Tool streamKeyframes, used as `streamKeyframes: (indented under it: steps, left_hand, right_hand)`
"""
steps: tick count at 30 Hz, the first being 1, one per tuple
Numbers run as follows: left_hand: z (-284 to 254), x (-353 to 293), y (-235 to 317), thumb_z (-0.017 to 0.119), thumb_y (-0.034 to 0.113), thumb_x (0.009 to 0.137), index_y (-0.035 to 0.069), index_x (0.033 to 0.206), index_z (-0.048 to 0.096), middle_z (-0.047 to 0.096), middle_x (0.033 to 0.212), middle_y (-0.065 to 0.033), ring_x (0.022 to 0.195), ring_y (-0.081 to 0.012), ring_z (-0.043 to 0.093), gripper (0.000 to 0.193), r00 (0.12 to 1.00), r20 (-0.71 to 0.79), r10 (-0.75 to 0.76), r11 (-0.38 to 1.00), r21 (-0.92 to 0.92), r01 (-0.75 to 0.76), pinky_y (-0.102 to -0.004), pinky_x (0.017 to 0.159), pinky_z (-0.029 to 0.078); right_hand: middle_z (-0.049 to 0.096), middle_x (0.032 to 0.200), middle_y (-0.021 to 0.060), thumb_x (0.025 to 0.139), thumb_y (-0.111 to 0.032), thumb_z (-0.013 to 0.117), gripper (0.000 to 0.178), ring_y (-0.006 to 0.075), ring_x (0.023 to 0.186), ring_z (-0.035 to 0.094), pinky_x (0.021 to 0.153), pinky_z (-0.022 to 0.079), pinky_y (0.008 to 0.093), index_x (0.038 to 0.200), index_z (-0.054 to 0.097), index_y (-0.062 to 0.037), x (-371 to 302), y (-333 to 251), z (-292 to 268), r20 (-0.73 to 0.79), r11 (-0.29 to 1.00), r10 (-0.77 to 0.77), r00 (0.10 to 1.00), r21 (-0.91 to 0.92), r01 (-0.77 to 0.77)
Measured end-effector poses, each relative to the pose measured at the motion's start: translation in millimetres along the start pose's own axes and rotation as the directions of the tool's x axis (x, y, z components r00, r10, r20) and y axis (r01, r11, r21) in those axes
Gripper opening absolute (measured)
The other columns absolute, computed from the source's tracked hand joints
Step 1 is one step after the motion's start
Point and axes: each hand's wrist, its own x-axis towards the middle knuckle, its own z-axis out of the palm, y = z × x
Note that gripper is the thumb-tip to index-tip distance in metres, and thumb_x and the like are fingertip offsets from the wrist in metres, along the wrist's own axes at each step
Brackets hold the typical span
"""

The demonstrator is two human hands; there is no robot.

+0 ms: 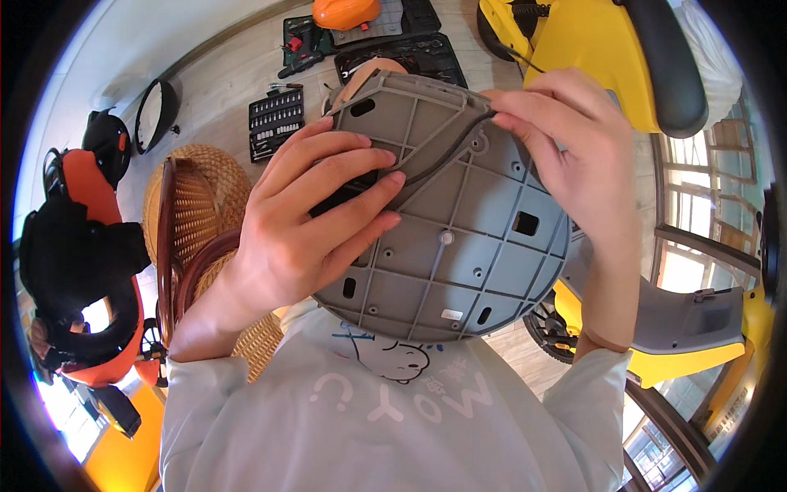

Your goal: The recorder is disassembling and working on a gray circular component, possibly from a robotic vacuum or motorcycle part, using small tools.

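Observation:
A grey ribbed plastic panel [418, 271], rounded at its near end, is held up in front of my chest with its ribbed side showing. It has several slots and screw posts. My left hand [307, 213] grips its left side, fingers lying across the ribs and the thumb out of sight. A thin dark strip [447, 156], like a cable or rubber seal, curves over the panel from under my left fingertips toward the upper right edge. There my right hand [566, 131] pinches the strip between thumb and forefinger. Behind the panel's far end, a tan rounded thing [379, 70] is mostly hidden.
Beyond the panel, a socket set [276, 121] and an open tool case [414, 59] lie on the floor. A woven chair [193, 205] stands left, near an orange and black vehicle [90, 193]. Yellow scooter bodywork [586, 41] with a black seat is at right.

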Motion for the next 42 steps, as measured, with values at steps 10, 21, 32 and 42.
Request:
streamKeyframes:
  steps: [10,21,32,42]
  left_hand:
    - [-4,4,0,0.082,0.008,0.068,0.004,0.102,0.078,0.068,0.118,-0.0143,0.110,-0.0348,0.062,0.035,0.998,0.048,0.033,0.999,0.028,-0.034,-0.0539,0.103,0.048]
    - [-9,19,-4,0.079,0.010,0.070,-0.001,0.096,0.068,0.065,0.135,-0.0145,0.136,-0.0385,0.052,0.030,0.958,0.264,0.111,0.994,-0.029,-0.107,-0.0601,0.114,0.036]
    - [-11,21,-9,0.076,0.007,0.071,0.001,0.100,0.061,0.060,0.143,-0.0144,0.141,-0.0361,0.047,0.033,0.912,0.378,0.161,0.986,-0.105,-0.131,-0.0641,0.119,0.027]
    - [-12,26,-6,0.070,0.004,0.072,0.003,0.101,0.051,0.055,0.147,-0.0189,0.144,-0.0378,0.044,0.035,0.893,0.418,0.165,0.986,-0.059,-0.154,-0.0653,0.120,0.022]
  right_hand:
    - [0.065,0.081,0.0064,0.081,-0.001,0.075,0.011,0.0243,0.079,0.063,0.072,0.050,0.0345,0.092,0.075,-0.0048,11,23,14,0.138,0.959,0.008,0.990,0.280,-0.047]
    - [0.073,0.089,0.0002,0.095,-0.013,0.073,0.013,0.0068,0.084,0.063,0.075,0.050,0.0250,0.098,0.075,-0.0006,-12,67,35,0.454,0.580,0.305,0.838,0.609,-0.541]
    - [0.060,0.086,-0.0017,0.098,-0.012,0.067,0.010,0.0079,0.083,0.054,0.070,0.043,0.0249,0.095,0.070,-0.0031,16,80,39,0.451,0.680,-0.027,0.892,0.662,-0.314]
    - [0.059,0.096,-0.0053,0.098,-0.026,0.070,0.019,0.0042,0.090,0.053,0.081,0.043,0.0216,0.098,0.065,-0.0074,-2,76,68,0.589,0.339,0.157,0.793,0.722,-0.603]
